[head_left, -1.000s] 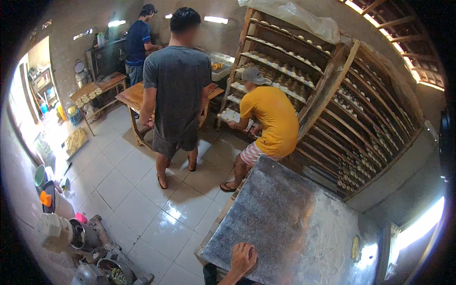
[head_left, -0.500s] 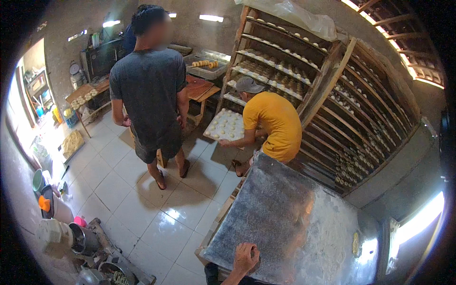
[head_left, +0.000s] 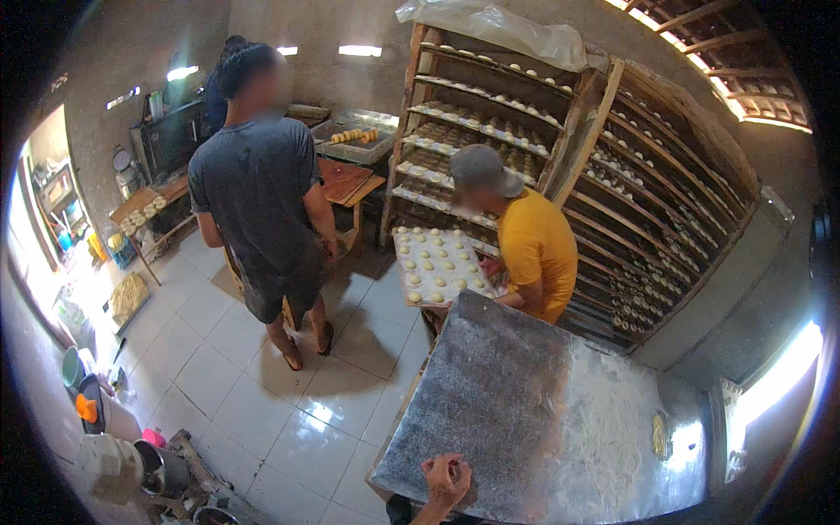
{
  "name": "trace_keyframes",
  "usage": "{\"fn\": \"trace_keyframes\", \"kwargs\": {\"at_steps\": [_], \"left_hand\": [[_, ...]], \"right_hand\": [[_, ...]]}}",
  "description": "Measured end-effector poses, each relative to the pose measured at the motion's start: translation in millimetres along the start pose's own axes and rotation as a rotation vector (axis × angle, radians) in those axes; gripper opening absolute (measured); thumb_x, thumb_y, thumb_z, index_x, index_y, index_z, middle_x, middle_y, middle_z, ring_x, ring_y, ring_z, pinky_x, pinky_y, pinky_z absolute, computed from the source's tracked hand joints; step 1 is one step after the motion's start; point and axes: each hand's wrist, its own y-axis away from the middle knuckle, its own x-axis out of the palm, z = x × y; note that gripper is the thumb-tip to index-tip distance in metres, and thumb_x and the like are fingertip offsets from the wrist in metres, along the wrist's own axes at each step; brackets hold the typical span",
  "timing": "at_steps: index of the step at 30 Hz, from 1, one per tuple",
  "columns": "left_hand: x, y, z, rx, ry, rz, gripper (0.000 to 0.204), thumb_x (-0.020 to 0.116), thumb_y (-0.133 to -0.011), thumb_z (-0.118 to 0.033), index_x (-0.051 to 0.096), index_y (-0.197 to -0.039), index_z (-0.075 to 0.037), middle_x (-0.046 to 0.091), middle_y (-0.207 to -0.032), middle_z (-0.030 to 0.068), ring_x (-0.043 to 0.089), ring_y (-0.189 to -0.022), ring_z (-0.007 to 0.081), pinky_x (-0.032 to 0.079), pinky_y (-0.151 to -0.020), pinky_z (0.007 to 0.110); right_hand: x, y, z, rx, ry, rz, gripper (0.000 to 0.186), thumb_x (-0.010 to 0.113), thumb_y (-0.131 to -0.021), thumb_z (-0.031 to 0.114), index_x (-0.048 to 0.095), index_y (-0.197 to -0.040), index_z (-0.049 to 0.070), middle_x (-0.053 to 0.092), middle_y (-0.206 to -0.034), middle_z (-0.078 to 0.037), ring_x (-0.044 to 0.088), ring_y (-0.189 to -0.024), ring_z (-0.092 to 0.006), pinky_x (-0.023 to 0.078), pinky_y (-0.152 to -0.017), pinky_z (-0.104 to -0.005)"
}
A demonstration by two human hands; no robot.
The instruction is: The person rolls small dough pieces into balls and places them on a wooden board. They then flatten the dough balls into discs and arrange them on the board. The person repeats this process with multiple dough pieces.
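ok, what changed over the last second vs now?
The person in yellow has pulled a tray of dough pieces off the rack and turned toward the metal table. The person in grey stepped nearer. The wearer's hand stayed on the table edge.

Pale glossy floor tiles (head_left: 219,367) catch the daylight from an open doorway (head_left: 44,227) on the left and a bright window (head_left: 779,367) at lower right. Tall wooden racks (head_left: 647,201) (their shelves closely spaced) stand against the grey plastered wall (head_left: 350,35), where two strip lights (head_left: 366,51) glow, and a wooden table (head_left: 346,182) sits beyond.
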Motion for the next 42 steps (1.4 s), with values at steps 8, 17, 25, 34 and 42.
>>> {"fn": "trace_keyframes", "kwargs": {"at_steps": [8,17,25,34,42], "left_hand": [[-73.2,-26.5,0.3,-0.126,0.09,-0.206,0.032,0.061,-0.084,0.004,0.058,-0.115,0.001,0.058,-0.109,0.0159,0.062,-0.085,0.0261,0.053,-0.071,0.032],[-201.6,-32.7,34.7,-0.118,-0.19,-0.274,0.033,0.057,-0.083,0.007,0.055,-0.115,0.002,0.058,-0.107,0.0148,0.059,-0.088,0.0255,0.05,-0.074,0.034],[-189.4,-65.3,45.5,-0.095,-0.116,-0.386,0.026,0.055,-0.09,0.003,0.054,-0.116,-0.001,0.057,-0.106,0.008,0.056,-0.089,0.0197,0.048,-0.078,0.034],[-159.6,-144.4,73.9,-0.384,0.336,-0.506,0.02,0.054,-0.1,-0.014,0.058,-0.117,-0.004,0.057,-0.098,0.0047,0.054,-0.085,0.0155,0.047,-0.077,0.031],[-139.9,-89.3,2.2,-0.289,0.064,-0.412,0.025,0.059,-0.097,-0.019,0.058,-0.115,-0.001,0.058,-0.1,0.007,0.054,-0.089,0.0177,0.047,-0.078,0.032]], "right_hand": [[4.8,-8.9,-17.6,-0.097,0.088,-0.064,0.037,0.066,-0.099,0.035,0.071,-0.107,-0.001,0.069,-0.086,-0.013,0.065,-0.072,-0.0243,0.055,-0.06,-0.036],[-67.1,-59.4,-27.0,-0.015,0.058,-0.494,0.052,0.065,-0.101,0.029,0.05,-0.139,-0.004,0.062,-0.123,-0.017,0.059,-0.11,-0.0269,0.052,-0.092,-0.0408],[-123.8,-182.4,115.7,-1.106,0.638,-0.872,0.039,0.06,-0.102,0.018,0.059,-0.136,-0.002,0.06,-0.14,-0.021,0.061,-0.12,-0.0299,0.051,-0.102,-0.0433],[-12.0,-126.0,209.6,-0.686,0.754,-0.713,0.052,0.066,-0.092,0.007,0.057,-0.141,0.02,0.053,-0.057,-0.01,0.055,-0.051,-0.0243,0.048,-0.058,-0.0439],[-62.6,-169.7,181.0,-0.28,0.701,-0.921,0.068,0.063,-0.09,0.011,0.032,-0.15,0.016,0.069,-0.076,-0.015,0.07,-0.074,-0.0392,0.056,-0.071,-0.0519]]}}
